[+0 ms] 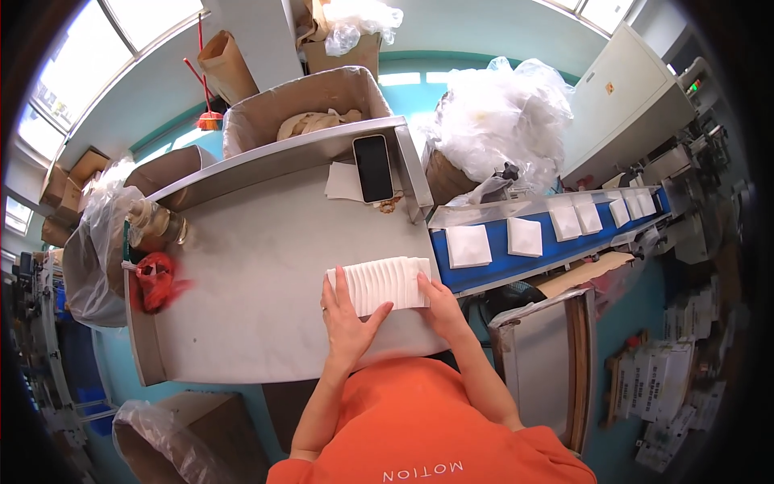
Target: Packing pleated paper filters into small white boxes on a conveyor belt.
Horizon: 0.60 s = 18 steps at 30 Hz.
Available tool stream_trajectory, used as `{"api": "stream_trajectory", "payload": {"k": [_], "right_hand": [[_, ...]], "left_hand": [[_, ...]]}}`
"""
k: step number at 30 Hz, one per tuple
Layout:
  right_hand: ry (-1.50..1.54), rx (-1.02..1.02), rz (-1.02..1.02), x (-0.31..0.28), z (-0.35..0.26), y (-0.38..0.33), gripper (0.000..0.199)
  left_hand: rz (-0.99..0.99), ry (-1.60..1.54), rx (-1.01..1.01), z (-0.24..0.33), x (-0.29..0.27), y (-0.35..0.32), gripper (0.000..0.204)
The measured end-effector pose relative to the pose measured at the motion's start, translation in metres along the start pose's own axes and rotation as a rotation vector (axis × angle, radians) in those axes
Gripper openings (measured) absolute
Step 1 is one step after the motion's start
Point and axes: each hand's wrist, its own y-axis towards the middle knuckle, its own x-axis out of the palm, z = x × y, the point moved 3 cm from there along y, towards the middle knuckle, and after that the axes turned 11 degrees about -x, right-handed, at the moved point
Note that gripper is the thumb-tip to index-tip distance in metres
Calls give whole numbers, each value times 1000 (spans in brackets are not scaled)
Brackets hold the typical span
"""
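Note:
A row of folded white paper napkins (376,285) stands on edge, packed side by side, at the front right of the metal table (250,282). My left hand (345,321) holds the row's left end, its fingers over the far side and its thumb along the near side. At the right end, my right hand (439,308) presses against the last napkins, with its fingertips partly hidden by them. Just to the right, a blue conveyor belt (494,249) carries several square white napkins (468,246), spaced apart and some overlapping.
A phone (372,169) and a white card (343,182) lie near the table's raised back edge. On the left are a red plastic bag (156,282) and a clear jar (157,225). Behind stand a cardboard box (306,85) and a heap of clear plastic bags (504,117).

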Motion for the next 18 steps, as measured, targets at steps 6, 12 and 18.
{"api": "stream_trajectory", "payload": {"k": [6,12,18], "right_hand": [[-25,117,-95,-19,11,-4,43],[-69,70,-49,-7,20,-8,35],[28,-67,124,-28,13,-3,34]], "left_hand": [[24,11,-37,-5,-5,3,109],[56,226,52,23,-5,1,104],[74,201,22,14,-1,6,92]]}}
